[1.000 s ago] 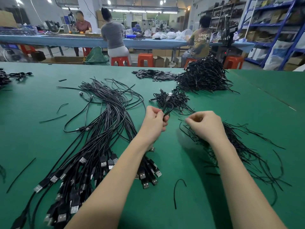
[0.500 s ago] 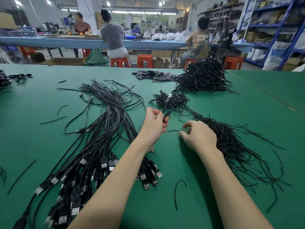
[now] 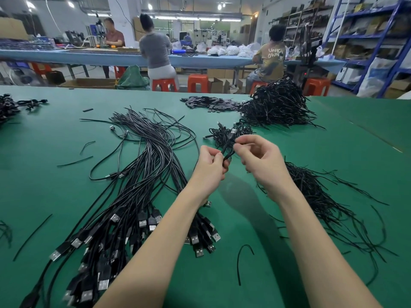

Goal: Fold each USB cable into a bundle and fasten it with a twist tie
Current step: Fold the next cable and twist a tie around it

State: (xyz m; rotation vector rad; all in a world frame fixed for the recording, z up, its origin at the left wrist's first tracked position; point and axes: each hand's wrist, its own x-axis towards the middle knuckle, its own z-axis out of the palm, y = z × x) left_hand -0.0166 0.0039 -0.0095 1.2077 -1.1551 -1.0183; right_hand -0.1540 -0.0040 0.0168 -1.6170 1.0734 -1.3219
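Note:
My left hand grips a folded black USB cable bundle above the green table; its silver plug sticks up past my fingers. My right hand is at the bundle's right side, thumb and forefinger pinching something thin and black there, apparently a twist tie, mostly hidden by the fingers. A loose pile of black twist ties lies right of my right wrist. Several unfolded USB cables fan out at left, plugs toward me.
A small heap of tied bundles lies just beyond my hands, a large heap farther back right. Stray ties lie on the table. Flat black pieces sit near the far edge. People sit at a blue table behind.
My right hand left the twist tie pile, rose and came left to the bundle held in my left hand. The left hand stayed in place with the cable.

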